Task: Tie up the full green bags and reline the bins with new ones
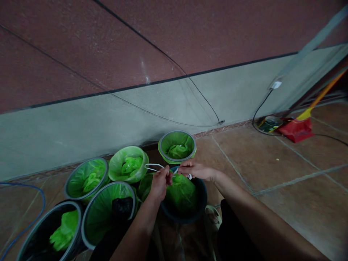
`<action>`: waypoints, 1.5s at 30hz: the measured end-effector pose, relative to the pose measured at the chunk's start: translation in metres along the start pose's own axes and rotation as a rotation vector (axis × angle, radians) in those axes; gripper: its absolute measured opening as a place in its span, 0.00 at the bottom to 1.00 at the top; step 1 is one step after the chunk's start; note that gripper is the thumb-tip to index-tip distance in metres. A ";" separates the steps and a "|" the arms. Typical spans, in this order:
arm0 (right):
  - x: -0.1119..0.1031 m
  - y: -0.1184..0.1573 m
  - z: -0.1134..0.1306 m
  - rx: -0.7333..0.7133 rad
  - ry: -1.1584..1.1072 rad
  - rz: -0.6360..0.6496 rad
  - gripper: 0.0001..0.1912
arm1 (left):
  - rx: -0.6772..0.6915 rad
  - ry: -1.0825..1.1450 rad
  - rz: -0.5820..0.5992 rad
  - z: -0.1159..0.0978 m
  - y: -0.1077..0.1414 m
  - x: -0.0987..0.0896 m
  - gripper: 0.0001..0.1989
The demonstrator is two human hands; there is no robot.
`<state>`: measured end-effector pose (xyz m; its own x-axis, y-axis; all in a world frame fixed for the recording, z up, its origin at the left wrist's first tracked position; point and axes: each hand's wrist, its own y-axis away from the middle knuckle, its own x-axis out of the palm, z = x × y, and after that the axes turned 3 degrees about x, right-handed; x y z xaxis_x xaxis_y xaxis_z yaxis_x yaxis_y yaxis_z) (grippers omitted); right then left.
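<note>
My left hand [160, 184] is closed in a pinch on a white drawstring [153, 165], whose loop sticks out to the left. Close beside it, my right hand [195, 169] pinches another white length of the string. Both hands are above a green plastic bag [182, 194] gathered up inside a dark round bin [201, 206]. The bag's top edge is partly hidden by my fingers. Just beyond my hands stands a grey-rimmed bin [195, 145] with a green liner.
Several lined bins stand to the left, including a grey-rimmed bin [85, 232] and a black-lined bin [29, 241]. A blue hose [42, 206] lies at far left. Against the pale wall [81, 134] at right are a can [269, 124], a red dustpan [297, 129] and a black cable [254, 117].
</note>
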<state>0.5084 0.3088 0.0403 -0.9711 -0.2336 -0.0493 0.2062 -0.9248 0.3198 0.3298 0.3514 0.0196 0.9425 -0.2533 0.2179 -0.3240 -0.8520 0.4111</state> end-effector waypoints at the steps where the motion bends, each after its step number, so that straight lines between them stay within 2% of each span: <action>1: 0.001 0.001 0.003 0.008 -0.024 0.008 0.19 | 0.006 -0.017 0.020 -0.001 0.001 0.000 0.22; 6: 0.004 0.004 0.010 -0.008 -0.039 0.042 0.19 | 0.105 -0.238 0.201 -0.004 0.005 0.002 0.11; 9: 0.006 0.001 0.010 -0.016 -0.136 0.015 0.20 | 0.186 -0.386 0.296 -0.004 0.007 0.002 0.09; 13: 0.012 -0.005 0.007 0.051 -0.511 -0.173 0.20 | 0.264 -0.513 0.249 -0.003 0.007 0.002 0.13; 16: 0.018 -0.008 0.001 0.160 -0.592 -0.297 0.14 | 0.288 -0.540 0.182 -0.004 0.006 0.001 0.16; 18: 0.024 -0.009 -0.005 0.183 -0.504 -0.224 0.11 | 0.284 -0.517 0.162 -0.003 0.004 0.000 0.15; 21: 0.034 -0.011 -0.012 0.083 -0.296 -0.070 0.08 | 0.287 -0.495 0.137 0.000 0.000 -0.003 0.14; 24: 0.040 -0.012 -0.015 -0.041 -0.177 -0.064 0.09 | 0.323 -0.544 0.101 0.002 -0.002 -0.005 0.14; 27: 0.043 -0.013 -0.013 -0.057 -0.241 -0.039 0.14 | 0.328 -0.582 0.074 0.000 -0.001 -0.007 0.15; 30: 0.045 -0.014 -0.014 -0.035 -0.271 -0.082 0.15 | 0.298 -0.570 0.050 -0.001 0.000 -0.007 0.16; 34: 0.048 -0.017 -0.020 -0.031 -0.180 -0.129 0.18 | 0.224 -0.501 -0.009 0.001 0.000 -0.005 0.15; 38: 0.050 -0.018 -0.024 -0.137 0.106 -0.258 0.23 | 0.162 -0.417 -0.090 0.003 0.000 -0.003 0.15; 42: 0.055 -0.012 -0.022 -0.188 0.357 -0.407 0.19 | 0.076 -0.273 -0.143 0.002 0.003 0.000 0.15; 45: 0.060 -0.008 -0.020 -0.227 0.455 -0.451 0.16 | -0.025 -0.169 -0.148 0.002 0.004 0.001 0.13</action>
<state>0.4510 0.2962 0.0155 -0.8307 0.1330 -0.5406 -0.1390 -0.9898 -0.0299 0.3296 0.3470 0.0201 0.9796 -0.2011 0.0030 -0.1809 -0.8747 0.4497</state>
